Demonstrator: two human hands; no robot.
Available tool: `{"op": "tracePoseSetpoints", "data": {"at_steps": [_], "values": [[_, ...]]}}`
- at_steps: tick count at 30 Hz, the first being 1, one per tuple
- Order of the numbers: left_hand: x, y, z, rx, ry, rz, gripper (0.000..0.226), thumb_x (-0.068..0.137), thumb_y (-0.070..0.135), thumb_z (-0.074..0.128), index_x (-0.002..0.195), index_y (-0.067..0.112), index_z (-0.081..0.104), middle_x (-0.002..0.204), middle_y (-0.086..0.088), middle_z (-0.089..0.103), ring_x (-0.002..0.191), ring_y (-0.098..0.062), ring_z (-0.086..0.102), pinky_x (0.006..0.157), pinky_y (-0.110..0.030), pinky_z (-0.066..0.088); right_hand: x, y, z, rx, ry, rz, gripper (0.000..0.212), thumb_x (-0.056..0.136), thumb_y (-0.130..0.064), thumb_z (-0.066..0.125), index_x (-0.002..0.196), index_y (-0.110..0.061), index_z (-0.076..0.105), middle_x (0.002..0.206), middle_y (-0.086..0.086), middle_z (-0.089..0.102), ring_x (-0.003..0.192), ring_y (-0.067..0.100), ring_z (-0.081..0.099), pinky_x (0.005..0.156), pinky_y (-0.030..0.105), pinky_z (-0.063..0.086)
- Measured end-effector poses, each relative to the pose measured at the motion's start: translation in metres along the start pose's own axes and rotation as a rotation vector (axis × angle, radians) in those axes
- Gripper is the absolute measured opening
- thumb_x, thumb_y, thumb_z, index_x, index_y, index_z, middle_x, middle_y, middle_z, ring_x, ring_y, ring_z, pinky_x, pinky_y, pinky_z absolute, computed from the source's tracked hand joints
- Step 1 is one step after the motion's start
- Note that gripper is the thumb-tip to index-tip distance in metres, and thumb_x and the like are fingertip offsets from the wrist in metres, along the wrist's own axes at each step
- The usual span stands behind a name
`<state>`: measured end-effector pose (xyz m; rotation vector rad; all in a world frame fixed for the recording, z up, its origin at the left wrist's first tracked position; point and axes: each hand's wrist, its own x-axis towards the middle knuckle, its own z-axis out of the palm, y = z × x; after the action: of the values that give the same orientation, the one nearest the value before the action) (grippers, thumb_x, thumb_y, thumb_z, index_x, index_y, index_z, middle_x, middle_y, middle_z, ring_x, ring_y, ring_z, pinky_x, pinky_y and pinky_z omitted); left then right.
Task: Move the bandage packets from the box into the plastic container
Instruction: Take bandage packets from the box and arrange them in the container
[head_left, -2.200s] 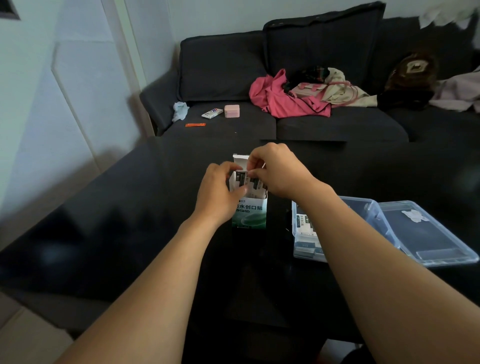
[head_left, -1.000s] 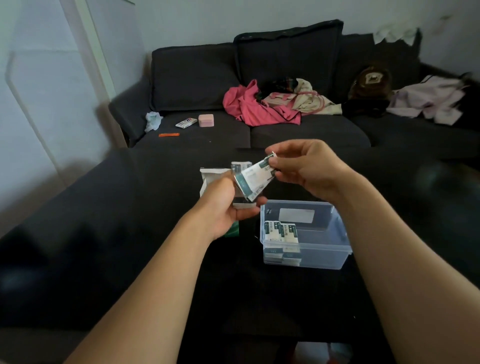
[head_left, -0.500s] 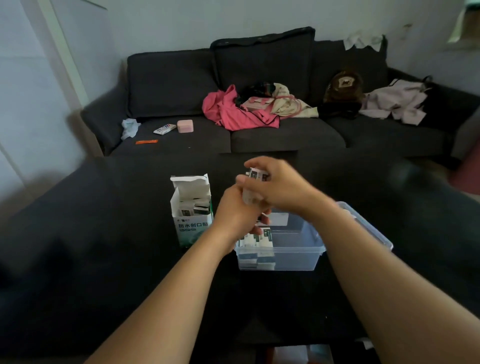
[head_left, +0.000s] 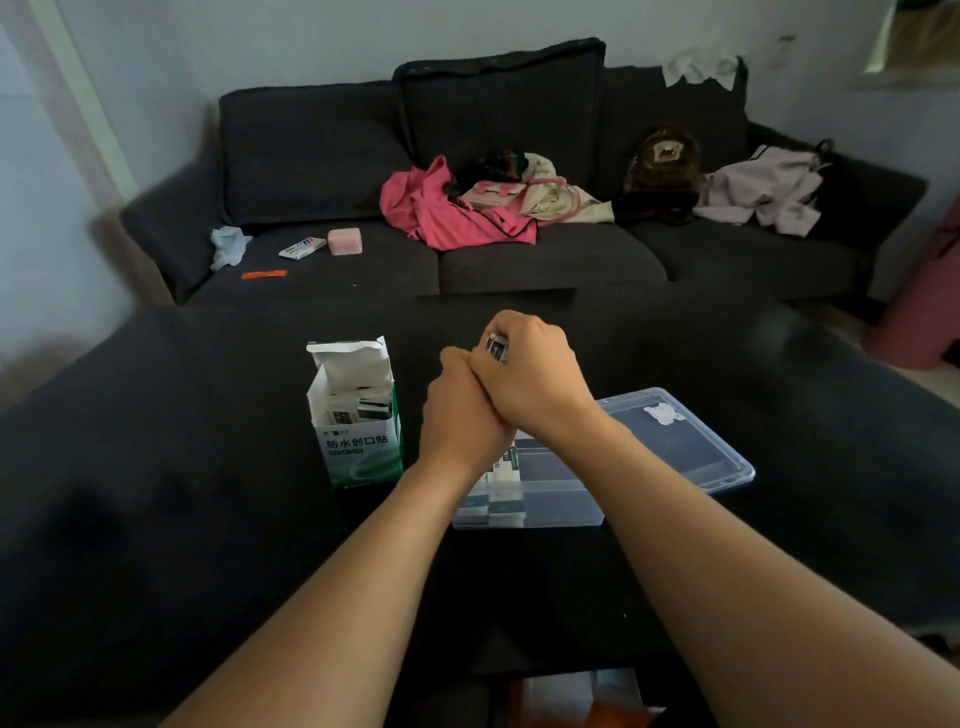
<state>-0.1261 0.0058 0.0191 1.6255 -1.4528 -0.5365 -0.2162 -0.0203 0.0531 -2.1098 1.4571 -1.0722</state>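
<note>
Your forearms converge above the clear rectangular plastic container (head_left: 550, 512), which sits below your fingers with packets stacked inside. The white-and-green cardboard box (head_left: 358, 441) stands open just left of them. Your right hand (head_left: 535, 379) and left hand (head_left: 462, 415), pressed together, clench a small white bandage packet (head_left: 497, 348).

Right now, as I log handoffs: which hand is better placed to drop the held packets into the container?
Right hand: it grips the bandage packets and hovers over the plastic container; the left hand sits nearer the box.

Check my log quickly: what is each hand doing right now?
Left hand: curled against the right, contents hidden.
Right hand: grips bandage packets.
</note>
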Motion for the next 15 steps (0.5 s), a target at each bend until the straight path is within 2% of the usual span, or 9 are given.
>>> {"op": "tracePoseSetpoints", "data": {"at_steps": [1, 3, 5, 8, 10, 13, 15], "values": [[0.001, -0.001, 0.0, -0.002, -0.02, -0.022, 0.041, 0.084, 0.012, 0.073, 0.109, 0.014, 0.041, 0.092, -0.009, 0.066, 0.074, -0.026, 0.068, 0.059, -0.041, 0.057, 0.0, -0.001, 0.0, -0.008, -0.025, -0.007, 0.011, 0.095, -0.027, 0.062, 0.096, -0.017, 0.065, 0.09, 0.0, 0.066, 0.08, 0.016, 0.066, 0.068, 0.03, 0.057], [0.002, -0.001, -0.001, -0.004, -0.017, -0.027, 0.035, 0.087, 0.014, 0.07, 0.109, 0.014, 0.043, 0.095, -0.012, 0.068, 0.073, -0.028, 0.069, 0.054, -0.035, 0.052, 0.001, -0.003, -0.003, 0.009, -0.095, -0.024, 0.015, 0.098, -0.031, 0.06, 0.098, -0.016, 0.065, 0.09, 0.0, 0.066, 0.08, 0.014, 0.065, 0.065, 0.025, 0.052], [0.002, 0.001, -0.005, -0.025, -0.002, -0.016, 0.028, 0.09, 0.018, 0.066, 0.11, 0.014, 0.047, 0.094, -0.01, 0.068, 0.064, -0.02, 0.069, 0.048, -0.024, 0.047, 0.003, -0.005, -0.012, 0.05, -0.187, -0.033, 0.022, 0.099, -0.036, 0.059, 0.1, -0.015, 0.065, 0.089, 0.0, 0.066, 0.077, 0.012, 0.064, 0.062, 0.023, 0.049], [0.002, 0.003, -0.008, -0.114, -0.05, -0.008, 0.029, 0.09, 0.016, 0.069, 0.111, 0.013, 0.049, 0.092, -0.011, 0.069, 0.045, -0.009, 0.062, 0.039, -0.015, 0.042, 0.007, 0.001, -0.028, 0.151, -0.337, -0.021, 0.02, 0.098, -0.031, 0.063, 0.105, -0.013, 0.067, 0.092, 0.002, 0.069, 0.079, 0.011, 0.066, 0.07, 0.027, 0.057], [0.004, 0.003, -0.009, -0.152, -0.064, -0.02, 0.031, 0.088, 0.012, 0.072, 0.108, 0.016, 0.048, 0.092, -0.01, 0.068, 0.049, -0.01, 0.06, 0.039, -0.014, 0.042, 0.009, 0.009, -0.036, 0.235, -0.39, -0.029, 0.016, 0.095, -0.021, 0.068, 0.107, -0.011, 0.068, 0.094, 0.006, 0.072, 0.082, 0.015, 0.069, 0.074, 0.03, 0.061], [0.006, 0.001, -0.007, -0.132, -0.076, 0.032, 0.036, 0.085, 0.013, 0.076, 0.107, 0.017, 0.049, 0.091, -0.007, 0.068, 0.06, -0.013, 0.062, 0.042, -0.017, 0.043, 0.008, 0.017, -0.045, 0.369, -0.447, 0.024, 0.019, 0.091, -0.012, 0.072, 0.108, -0.005, 0.069, 0.09, 0.009, 0.072, 0.068, 0.01, 0.066, 0.062, 0.019, 0.055], [0.007, -0.001, -0.006, -0.11, -0.096, 0.055, 0.04, 0.082, 0.014, 0.079, 0.107, 0.018, 0.049, 0.092, -0.002, 0.066, 0.065, -0.013, 0.063, 0.047, -0.02, 0.045, 0.008, 0.02, -0.047, 0.4, -0.498, 0.059, 0.023, 0.089, -0.01, 0.074, 0.109, -0.001, 0.069, 0.089, 0.013, 0.07, 0.067, 0.012, 0.063, 0.06, 0.018, 0.054]]}}
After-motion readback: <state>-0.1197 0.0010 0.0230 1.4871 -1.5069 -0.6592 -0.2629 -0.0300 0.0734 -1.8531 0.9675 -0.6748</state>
